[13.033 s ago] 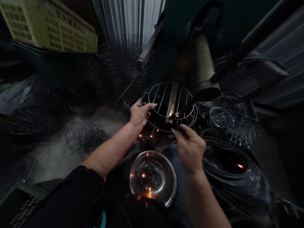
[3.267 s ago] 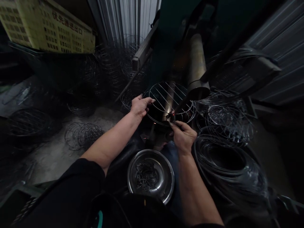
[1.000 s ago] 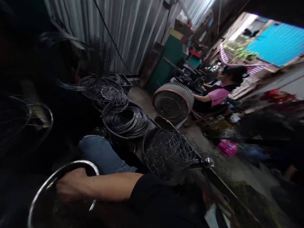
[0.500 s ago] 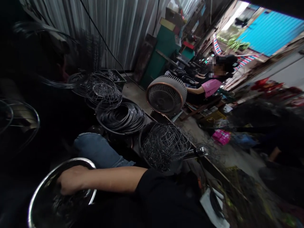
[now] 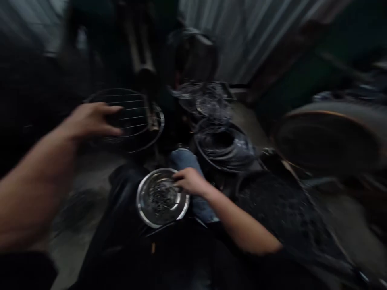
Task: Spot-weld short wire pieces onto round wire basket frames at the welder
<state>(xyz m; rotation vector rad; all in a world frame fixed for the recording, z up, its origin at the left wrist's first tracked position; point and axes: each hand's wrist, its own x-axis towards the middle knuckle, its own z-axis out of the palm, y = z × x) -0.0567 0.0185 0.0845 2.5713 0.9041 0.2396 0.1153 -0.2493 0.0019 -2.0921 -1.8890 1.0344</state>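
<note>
The left hand rests spread fingers on the stiff, light wire rack, while the right hand, fingers seemingly pinched, dips into the steel bowl of small wire pieces.

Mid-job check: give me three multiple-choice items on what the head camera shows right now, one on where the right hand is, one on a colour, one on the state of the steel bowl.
1. Where is the right hand?
A. at the steel bowl's rim
B. on the wire coil
C. on the round wire rack

2. What colour is the cloth on the knee beside the bowl?
A. red
B. blue
C. white

3. The steel bowl is:
A. upside down
B. holding small dark wire pieces
C. covered by a lid

Answers: 1 A, its fingers reach over the rim. 2 B, blue denim shows. 3 B, a dark tangle lies inside.
</note>
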